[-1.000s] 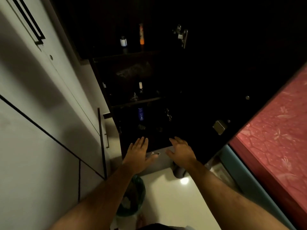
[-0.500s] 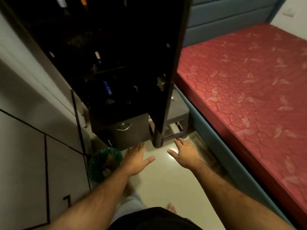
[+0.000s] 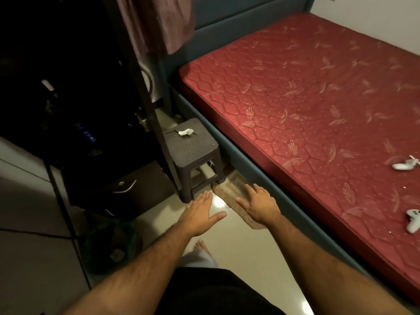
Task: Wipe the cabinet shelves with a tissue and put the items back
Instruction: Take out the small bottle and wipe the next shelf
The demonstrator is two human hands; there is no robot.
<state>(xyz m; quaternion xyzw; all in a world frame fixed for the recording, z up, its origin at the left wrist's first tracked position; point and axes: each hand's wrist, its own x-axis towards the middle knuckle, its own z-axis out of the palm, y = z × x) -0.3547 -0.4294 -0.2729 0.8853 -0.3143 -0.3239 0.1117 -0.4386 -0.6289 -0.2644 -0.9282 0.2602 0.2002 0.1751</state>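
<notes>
We hold both arms stretched forward and down over the floor (image 3: 250, 253), palms facing down. Our left hand (image 3: 200, 214) is flat, its fingers (image 3: 205, 197) straight and together with the thumb spread to the side, holding nothing. Our right hand (image 3: 259, 206) is likewise spread, fingers relaxed and slightly apart, empty, above a small mat (image 3: 229, 192) beside the bed (image 3: 318, 105).

The crumpled tissue (image 3: 186, 132) lies on top of the dark stool (image 3: 193, 153), well apart from both hands, beyond the left fingertips. The stool stands just beside the open cabinet (image 3: 68, 98), whose shelves are too dark for us to make out clearly; something with a blue label (image 3: 87, 135) seems to sit inside. Two white controllers (image 3: 406, 165) lie on the mattress at the right.
</notes>
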